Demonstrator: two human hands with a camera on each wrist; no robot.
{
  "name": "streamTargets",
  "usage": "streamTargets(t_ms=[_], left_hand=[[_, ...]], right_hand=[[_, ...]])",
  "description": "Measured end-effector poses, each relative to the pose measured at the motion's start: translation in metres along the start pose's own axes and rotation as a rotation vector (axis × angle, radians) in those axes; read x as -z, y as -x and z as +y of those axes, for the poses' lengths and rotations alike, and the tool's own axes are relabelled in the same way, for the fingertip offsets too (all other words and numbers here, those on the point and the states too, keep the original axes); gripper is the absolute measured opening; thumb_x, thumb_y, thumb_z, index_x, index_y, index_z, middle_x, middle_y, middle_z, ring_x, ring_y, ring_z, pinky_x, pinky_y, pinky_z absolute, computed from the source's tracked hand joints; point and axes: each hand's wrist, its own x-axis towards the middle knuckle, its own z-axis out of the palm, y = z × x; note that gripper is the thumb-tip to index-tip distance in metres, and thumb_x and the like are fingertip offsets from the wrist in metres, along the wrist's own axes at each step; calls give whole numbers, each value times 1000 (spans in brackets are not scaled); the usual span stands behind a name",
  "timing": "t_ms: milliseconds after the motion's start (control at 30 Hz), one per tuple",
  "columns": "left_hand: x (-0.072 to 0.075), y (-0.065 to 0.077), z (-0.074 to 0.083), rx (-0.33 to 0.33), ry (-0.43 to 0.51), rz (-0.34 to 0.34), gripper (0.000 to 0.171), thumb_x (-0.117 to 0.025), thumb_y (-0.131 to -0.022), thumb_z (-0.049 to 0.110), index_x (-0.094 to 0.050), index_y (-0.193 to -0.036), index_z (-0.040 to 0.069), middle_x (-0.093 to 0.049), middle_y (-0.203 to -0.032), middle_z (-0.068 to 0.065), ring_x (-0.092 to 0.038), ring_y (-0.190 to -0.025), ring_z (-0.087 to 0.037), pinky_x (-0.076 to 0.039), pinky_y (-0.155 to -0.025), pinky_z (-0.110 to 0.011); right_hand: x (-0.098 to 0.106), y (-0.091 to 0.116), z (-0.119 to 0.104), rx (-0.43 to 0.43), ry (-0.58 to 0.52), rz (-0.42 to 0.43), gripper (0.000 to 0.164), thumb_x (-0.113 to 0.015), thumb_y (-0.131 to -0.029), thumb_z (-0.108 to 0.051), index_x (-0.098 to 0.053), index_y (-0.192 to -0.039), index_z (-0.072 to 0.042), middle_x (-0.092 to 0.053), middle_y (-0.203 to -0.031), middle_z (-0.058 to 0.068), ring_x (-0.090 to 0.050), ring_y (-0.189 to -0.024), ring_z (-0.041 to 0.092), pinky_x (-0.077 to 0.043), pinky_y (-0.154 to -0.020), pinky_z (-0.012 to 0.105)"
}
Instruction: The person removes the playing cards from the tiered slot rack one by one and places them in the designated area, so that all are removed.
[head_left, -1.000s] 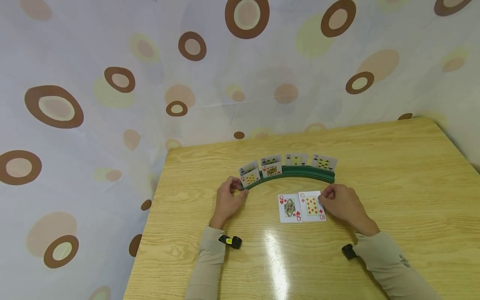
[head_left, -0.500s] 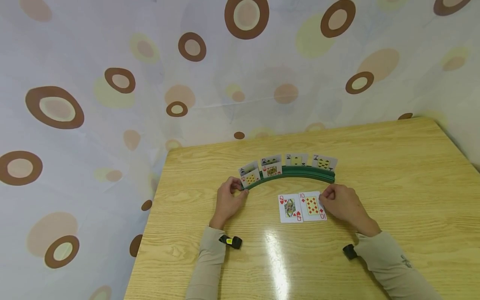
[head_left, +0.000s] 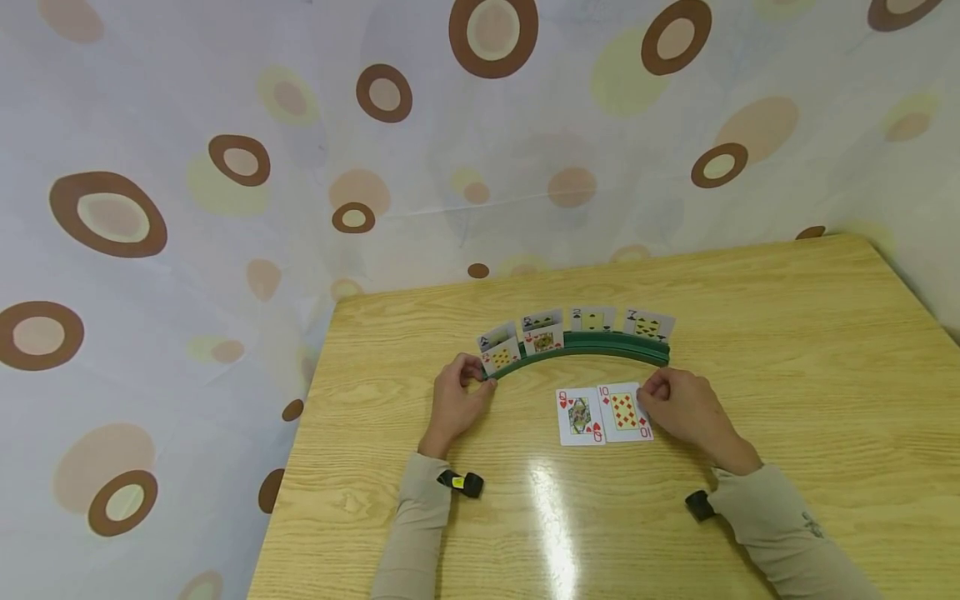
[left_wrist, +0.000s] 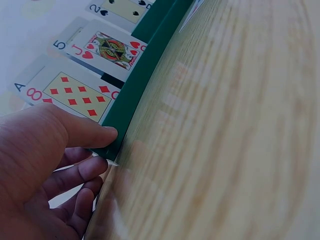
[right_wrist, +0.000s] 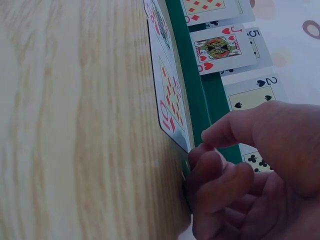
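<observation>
Rack, green and curved, with playing cards in two rows

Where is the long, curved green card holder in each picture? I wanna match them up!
Head: the long, curved green card holder is a bit right of and below the middle.
Left wrist: it slants from the top, near the middle, down toward the left.
Right wrist: it slants down from the top, just right of the middle.
Shared landmark: the white, rectangular jack of hearts card, standing in the holder.
</observation>
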Motion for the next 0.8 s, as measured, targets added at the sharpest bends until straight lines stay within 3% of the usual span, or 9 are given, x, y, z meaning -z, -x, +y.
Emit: streamTargets(t_ms=[367,667,800], left_hand=[[0,0,1,4,-1,-2,25,-81,-96,10,-69,-117,5,-73,-106,-15,-63,-104,-25,-46,-93,-31],[0,0,0,12,-2,-3,23,-81,-96,10,-69,-115,6,-73,-105,-14,-62,-104,-25,-47,-95,-33],[1,0,-1,7,3,-2,24,-81,-96,10,-69,-116,6,-73,-106,-14,-63,-104,-24,-47,-94,-33]], right_hand=[[-9,-13,-17,167,-81,164,14,-70,-106,-14,-77,-106,-3,-76,-91,10,-63,-78,11,-50,-69,21],[-17,-28,-34,230,-104,258,10,-73,-104,-10,-79,-107,-2,-79,-94,13,-71,-84,20,-52,-73,18],[-22,-34,-41,297,-84,335,8,-76,-102,-6,-80,-106,-2,-79,-92,11,-72,-84,23,-53,-74,22]])
